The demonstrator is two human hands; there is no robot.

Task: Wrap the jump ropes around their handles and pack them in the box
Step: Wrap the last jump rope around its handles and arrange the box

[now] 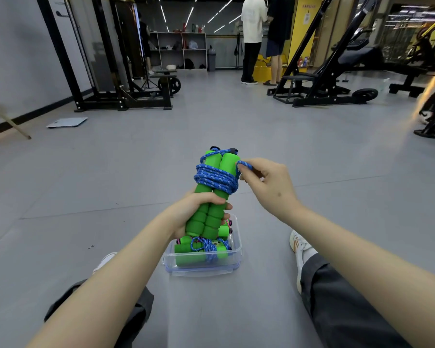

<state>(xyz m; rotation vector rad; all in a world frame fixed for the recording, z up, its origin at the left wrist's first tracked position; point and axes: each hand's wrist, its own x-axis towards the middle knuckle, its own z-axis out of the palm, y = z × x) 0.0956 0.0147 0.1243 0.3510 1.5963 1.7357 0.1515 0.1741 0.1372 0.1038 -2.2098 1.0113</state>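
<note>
My left hand (197, 212) grips the lower part of two green foam handles (212, 197) held upright together above the floor. A blue rope (215, 178) is wound several times around their upper half. My right hand (266, 183) pinches a loop of that blue rope beside the top of the handles. Below them a clear plastic box (232, 259) stands on the floor between my legs. It holds other wrapped jump ropes (201, 248) with green handles and blue and pink cords, partly hidden behind my left hand.
I sit on a grey gym floor with my legs and white shoes (299, 249) either side of the box. Black weight racks (116, 71) stand far left, a bench machine (337, 76) far right. Two people (261, 38) stand at the back.
</note>
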